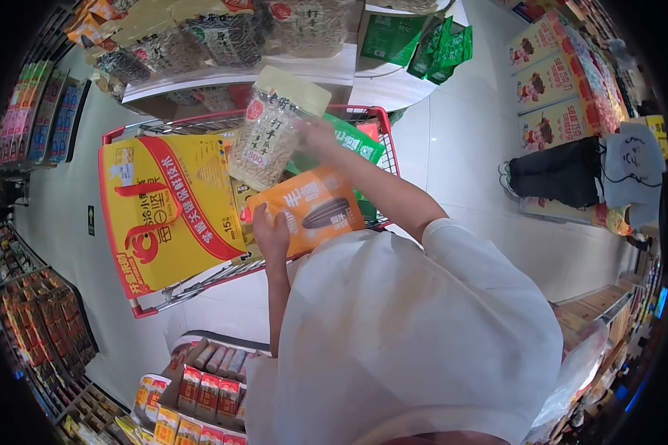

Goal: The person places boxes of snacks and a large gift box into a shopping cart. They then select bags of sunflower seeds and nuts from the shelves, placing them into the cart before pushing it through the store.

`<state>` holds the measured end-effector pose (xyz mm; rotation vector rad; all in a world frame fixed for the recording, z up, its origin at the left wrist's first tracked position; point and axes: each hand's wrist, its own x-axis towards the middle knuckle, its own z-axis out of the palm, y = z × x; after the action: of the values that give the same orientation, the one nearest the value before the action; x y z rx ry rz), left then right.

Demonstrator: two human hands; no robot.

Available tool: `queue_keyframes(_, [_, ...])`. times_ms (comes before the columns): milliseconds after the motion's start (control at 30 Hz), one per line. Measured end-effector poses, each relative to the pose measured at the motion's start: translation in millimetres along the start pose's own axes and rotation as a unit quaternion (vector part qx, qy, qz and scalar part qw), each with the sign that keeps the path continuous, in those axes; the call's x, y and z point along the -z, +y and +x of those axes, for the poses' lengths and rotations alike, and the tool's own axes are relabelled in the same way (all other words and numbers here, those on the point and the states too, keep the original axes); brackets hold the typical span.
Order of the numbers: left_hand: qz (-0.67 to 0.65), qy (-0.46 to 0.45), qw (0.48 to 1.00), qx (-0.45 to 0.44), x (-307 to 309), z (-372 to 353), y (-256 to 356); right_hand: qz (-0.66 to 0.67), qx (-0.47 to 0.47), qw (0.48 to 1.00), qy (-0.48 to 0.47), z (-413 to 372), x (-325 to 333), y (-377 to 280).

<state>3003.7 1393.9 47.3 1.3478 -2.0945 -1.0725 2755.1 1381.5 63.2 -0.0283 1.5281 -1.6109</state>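
Note:
My right hand (319, 141) grips the right edge of a clear bag of seeds (263, 137) with a cream top, held over the cart; its fingertips are partly hidden. My left hand (272, 233) is closed on the left edge of an orange sunflower seed bag (315, 211), close to my shirt. Both bags are above the red-rimmed shopping cart (386, 122). A large yellow nut gift box (178, 215) with a red handle fills the cart's left side. Behind the orange bag lies a green bag (356, 142), partly covered.
Ahead, a shelf (312, 68) carries several similar seed bags, with green bags (441, 52) at its right end. A person in dark trousers (557, 174) stands to the right beside stacked cartons (549, 89). Boxed goods (208, 389) stand behind the cart at lower left.

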Motion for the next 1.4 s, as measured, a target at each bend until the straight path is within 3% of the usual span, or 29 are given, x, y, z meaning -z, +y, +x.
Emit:
queue_keyframes(167, [0.037, -0.036, 0.998, -0.028, -20.5, -1.3, -3.5, 0.041, 0.021, 0.998, 0.050, -27.6, -5.5, -8.2])
queue_keyframes(367, [0.098, 0.026, 0.985, -0.141, -30.2, -14.7, -8.9, 0.161, -0.068, 0.985, 0.010, -15.3, 9.3, 3.4])
queue_keyframes(500, [0.041, 0.017, 0.994, -0.101, -28.4, -17.6, -7.5, 0.172, -0.032, 0.983, 0.052, -49.7, -15.2, 28.2])
queue_keyframes(633, [0.017, -0.012, 0.997, -0.081, -22.5, -7.9, -13.5, 0.191, -0.102, 0.975, -0.058, -32.8, 4.9, 80.3])
queue_keyframes(700, [0.006, -0.012, 0.998, -0.062, -12.1, -6.9, -12.1, 0.164, -0.139, 0.974, -0.067, -30.7, 1.3, 83.1])
queue_keyframes(867, [-0.035, 0.001, 0.998, -0.054, 2.1, -5.7, -13.6, 0.179, -0.102, 0.978, -0.026, -63.9, -16.8, 57.6])
queue_keyframes(1000, [-0.057, 0.005, 0.998, 0.006, 15.7, -10.1, -12.2, 0.194, -0.087, 0.977, -0.026, -76.5, -25.1, 52.3])
queue_keyframes(1200, [-0.041, 0.021, 0.999, 0.008, 25.3, -7.7, -16.0, 0.123, -0.094, 0.987, -0.052, -74.3, -32.4, 55.4])
queue_keyframes(1400, [-0.042, 0.023, 0.999, 0.016, 43.9, -14.1, -8.4, -0.060, -0.079, 0.976, -0.195, -82.1, -15.4, 96.5])
